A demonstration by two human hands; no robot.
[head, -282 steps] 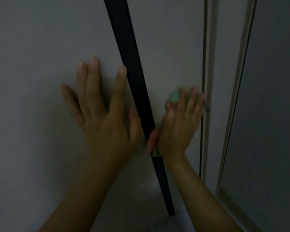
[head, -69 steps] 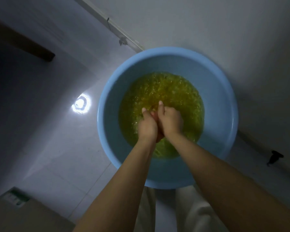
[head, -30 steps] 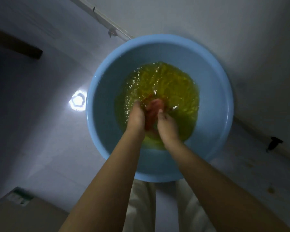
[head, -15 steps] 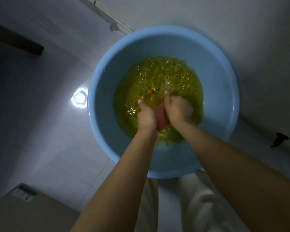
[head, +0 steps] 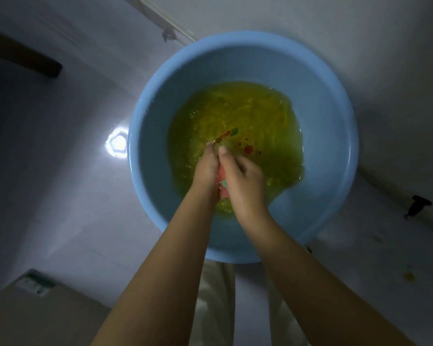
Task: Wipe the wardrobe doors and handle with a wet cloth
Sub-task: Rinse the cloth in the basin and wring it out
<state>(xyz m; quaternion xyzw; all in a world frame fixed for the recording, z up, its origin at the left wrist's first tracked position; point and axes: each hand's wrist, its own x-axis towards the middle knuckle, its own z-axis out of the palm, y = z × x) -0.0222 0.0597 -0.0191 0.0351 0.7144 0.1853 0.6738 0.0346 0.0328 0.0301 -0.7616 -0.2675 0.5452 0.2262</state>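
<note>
A round light-blue basin [head: 335, 136] stands on the floor below me, with shallow yellowish water [head: 248, 116] in its bottom. Both hands are down in it, pressed together. My left hand [head: 206, 168] and my right hand [head: 243, 178] grip the wet pink-red and green cloth [head: 222, 182] between them. Only a strip of the cloth shows between the hands, and red and green bits of it show through the water just beyond the fingertips. The wardrobe's door and handle are out of view.
The basin sits on a pale tiled floor [head: 73, 196] with a bright lamp reflection [head: 117, 144] to its left. A small black door stop [head: 417, 205] is at the right. A cardboard box [head: 35, 313] lies at the lower left. My pale trousers [head: 218, 295] show below the basin.
Since 9.4 s ago I have gone from wiping the wardrobe door to the basin. In the last second my hands have kept working the cloth in the water, shifting slightly.
</note>
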